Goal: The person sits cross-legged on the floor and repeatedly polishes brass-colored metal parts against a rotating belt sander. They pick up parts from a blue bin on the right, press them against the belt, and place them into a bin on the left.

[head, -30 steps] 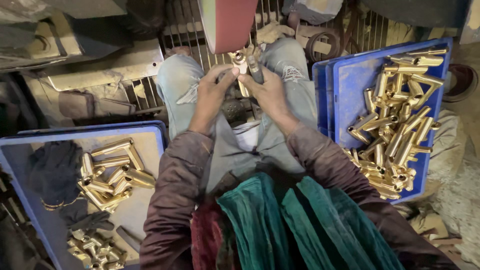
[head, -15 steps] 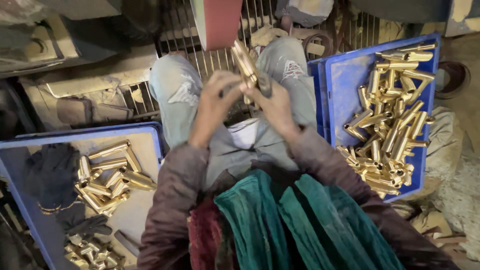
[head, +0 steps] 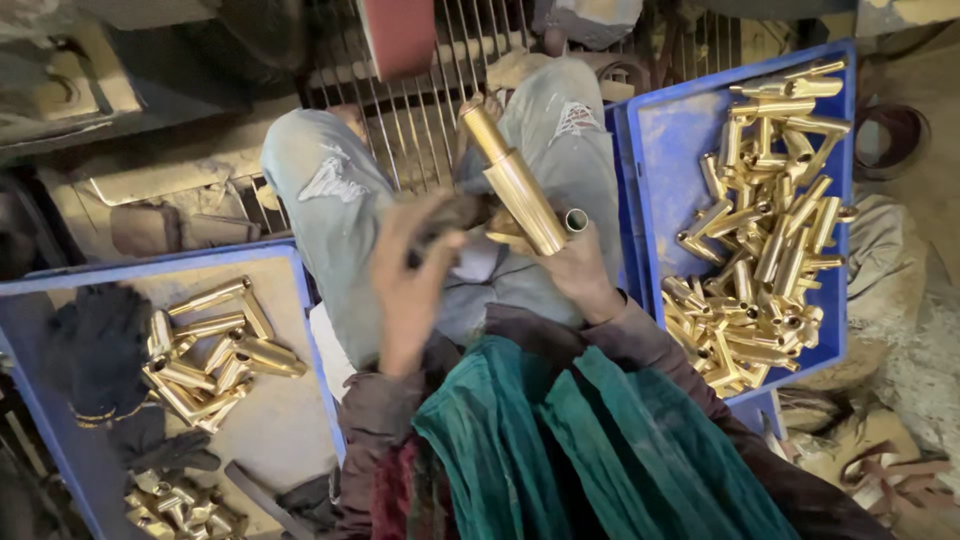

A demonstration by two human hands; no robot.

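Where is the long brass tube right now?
In the head view, the brass tube is centre frame, held in the right hand above the lap, beside the left hand.

brass tube (head: 513, 180), shiny, tilted, held aloft

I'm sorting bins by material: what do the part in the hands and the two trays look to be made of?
The tube fitting in the right hand looks like polished brass: warm gold, mirror-like highlights. The right tray and left tray seem moulded blue plastic, matte and scuffed, dusted pale inside.
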